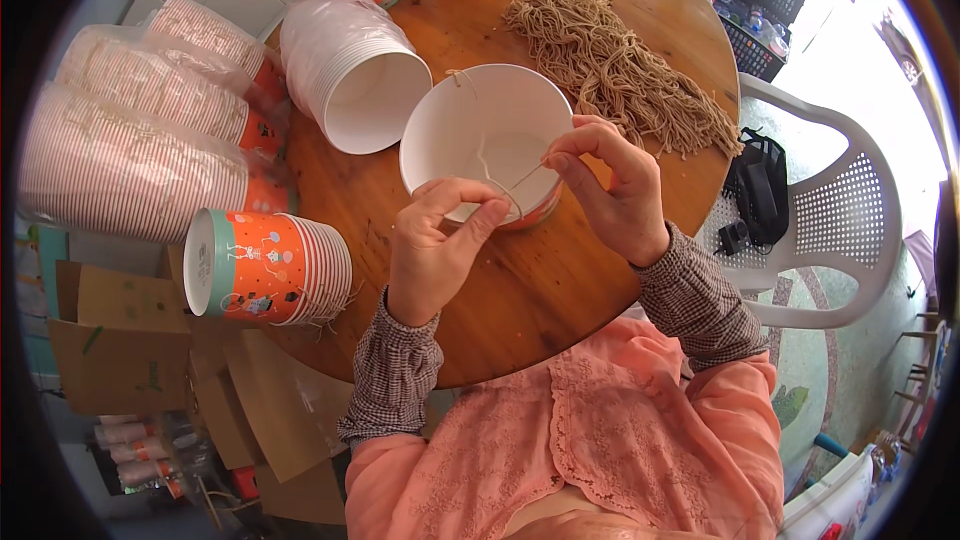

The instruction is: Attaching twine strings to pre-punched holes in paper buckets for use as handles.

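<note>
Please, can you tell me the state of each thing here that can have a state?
paper bucket: tilted, open mouth facing the person, held
string: pinched, stretched between both hands
left hand: pinching the string
right hand: pinching the string
pile of strings: loose on the table
orange bucket stack: on its side

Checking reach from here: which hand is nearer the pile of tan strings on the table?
Right. The right hand pinches a cord just below-left of the string pile; the left hand sits farther away, across the white cup.
</note>
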